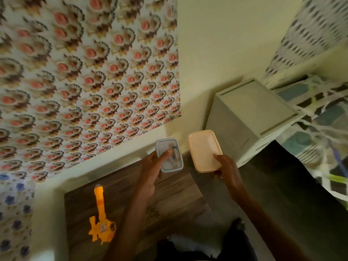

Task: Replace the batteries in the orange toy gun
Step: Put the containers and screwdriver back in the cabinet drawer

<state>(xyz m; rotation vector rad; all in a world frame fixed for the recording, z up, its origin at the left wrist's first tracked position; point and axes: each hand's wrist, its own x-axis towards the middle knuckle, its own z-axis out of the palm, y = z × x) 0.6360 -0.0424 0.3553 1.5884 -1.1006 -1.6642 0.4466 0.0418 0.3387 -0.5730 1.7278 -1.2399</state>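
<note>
Fingers (165,154) of the left hand (150,174) are curled round a small see-through box (166,139), and the thumb lies across its open top. Fingers (217,157) of the right hand (228,171) pinch the near edge of a peach lid (204,147), which is off the box and held just beside it. Both things are up in the air, past the orange toy gun (100,213) and off to its right. The orange toy gun lies flat on the brown wooden surface (173,196). Its long barrel points away from the person and its fat end is nearest to them. No hand touches it. Something small sits inside the box, but it is too blurry to say what it is. I think it may be the new batteries. So the step in hand looks like getting the batteries ready, and the job looks like it is only just starting, since the gun lies untouched. Next, I think the lid needs to go down on the surface to the right of the gun, so the right hand is free. Then that hand can pick things out of the box. After that the gun needs turning over to find its battery door, which I cannot see from here. A white cupboard (250,110) stands further off, well to the right of the gun.
</note>
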